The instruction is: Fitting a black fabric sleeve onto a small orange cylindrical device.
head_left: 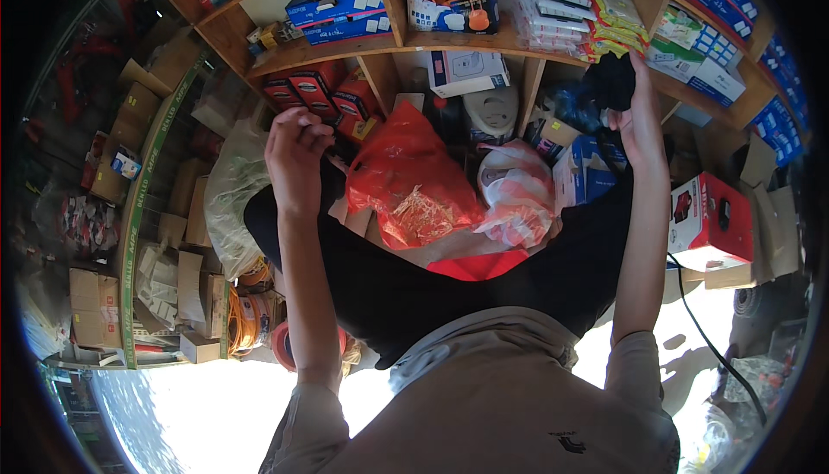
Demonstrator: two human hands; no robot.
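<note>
a: what is the left hand (pixel 296 148) doing?

b: it is up at about ten o'clock from the middle. its fingers are curled tight on the top edge of a big black plastic bag (pixel 449 280).

a: and the right hand (pixel 637 120)?

b: it is up at about two o'clock. its fingers pinch a bunched bit of the same black bag, right under the wooden shelf (pixel 449 42).

a: where is the bag?

b: it hangs stretched between the two hands, across the middle, just above the person's grey shirt (pixel 484 405). its mouth is held wide.

a: what is near it?

b: a crinkly red plastic bag with small yellow bits inside (pixel 410 185) sits just past the bag's top edge, at twelve o'clock. beside that, toward one o'clock, is a round white thing wrapped in clear pink plastic (pixel 518 189). i cannot tell if they touch the black bag.

a: anything else?

b: a red cardboard box (pixel 710 219) sits at three o'clock, beside the right arm. blue flat boxes (pixel 337 8) lie on the shelf at eleven o'clock. brown cardboard boxes (pixel 95 301) are piled far off at nine o'clock.
</note>
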